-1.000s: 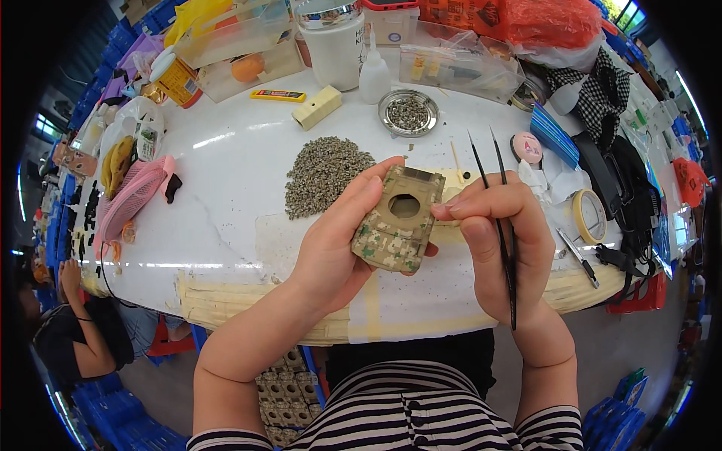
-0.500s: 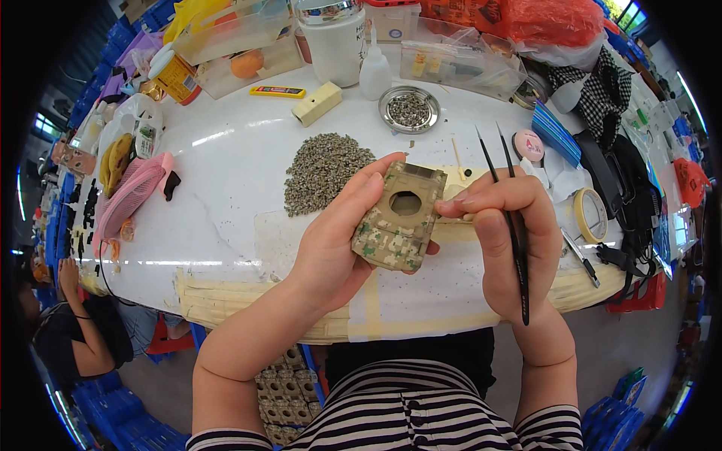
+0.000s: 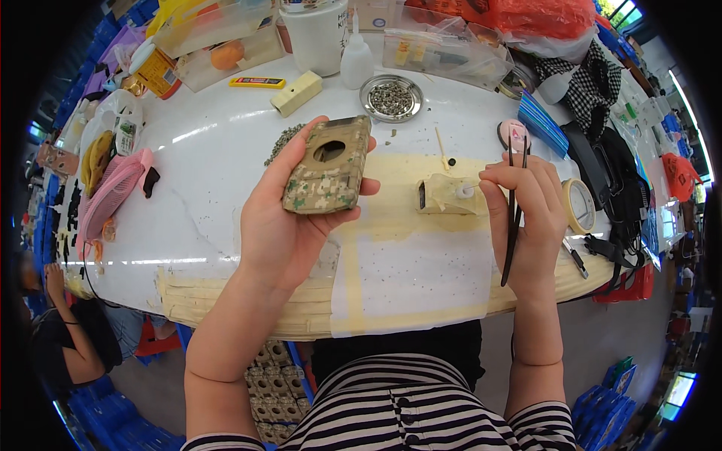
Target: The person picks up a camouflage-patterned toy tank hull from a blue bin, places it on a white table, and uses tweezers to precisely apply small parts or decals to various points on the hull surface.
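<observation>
My left hand (image 3: 274, 218) holds a camouflage-patterned toy tank hull (image 3: 325, 177), tilted, with a round hole in its top. My right hand (image 3: 535, 225) has black tweezers (image 3: 510, 239) tucked between its fingers, their two tips pointing up and away. Thumb and forefinger of that hand are pinched at the right end of a tape-wrapped block (image 3: 444, 197) on the table. Beside those fingertips a small white round tip (image 3: 465, 191) stands on the block; whether they grip it I cannot tell. Behind my left hand, a pile of small metallic parts (image 3: 282, 144) is partly hidden.
A round metal dish (image 3: 391, 98) holds more small parts. Around it are a white squeeze bottle (image 3: 356, 62), a cream block (image 3: 296, 94) and a yellow-labelled case (image 3: 257, 83). At right lie a tape roll (image 3: 579, 204) and a craft knife (image 3: 576, 259). A person sits at far left.
My left hand has carried the hull left and slightly up. My right hand has left the hull's side and now reaches the taped block, still with the tweezers. The whole view has shifted slightly.
</observation>
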A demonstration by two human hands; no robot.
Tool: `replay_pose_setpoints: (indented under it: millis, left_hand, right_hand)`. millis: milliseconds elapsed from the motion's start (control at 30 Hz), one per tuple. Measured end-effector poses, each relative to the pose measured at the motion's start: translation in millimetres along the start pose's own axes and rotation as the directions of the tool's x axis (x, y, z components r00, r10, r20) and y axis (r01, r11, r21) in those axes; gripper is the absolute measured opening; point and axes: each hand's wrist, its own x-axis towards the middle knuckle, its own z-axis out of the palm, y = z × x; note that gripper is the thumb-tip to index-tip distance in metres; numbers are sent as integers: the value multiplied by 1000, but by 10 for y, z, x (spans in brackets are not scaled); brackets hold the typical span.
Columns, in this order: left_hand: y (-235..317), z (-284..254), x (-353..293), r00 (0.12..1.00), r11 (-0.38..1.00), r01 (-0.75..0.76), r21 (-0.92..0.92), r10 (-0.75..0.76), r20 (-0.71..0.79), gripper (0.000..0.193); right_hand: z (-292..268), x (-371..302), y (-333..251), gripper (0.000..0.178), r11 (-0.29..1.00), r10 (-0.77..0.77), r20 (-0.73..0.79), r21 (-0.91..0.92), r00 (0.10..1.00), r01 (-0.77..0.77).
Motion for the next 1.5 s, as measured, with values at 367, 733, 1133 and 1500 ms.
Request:
replay_pose_setpoints:
  millis: [367,733,1133,1500]
  left_hand:
    - [115,-182,52,998,991,-36,-132,44,54,44]
    - [102,-209,51,998,988,-50,-149,55,29,44]
    - [100,-188,34,996,996,-86,-15,86,24,47]
    - [73,-183,40,994,995,-100,-8,100,35,48]
  right_hand:
    - [-81,-26,-105,31,996,-32,33,-77,999,35]
    - [-129,-424,-529,53,765,22,372,591,928,-256]
    - [2,-489,-580,29,795,-53,449,560,892,-235]
    - [97,-766,-712,25,866,-302,250,476,920,154]
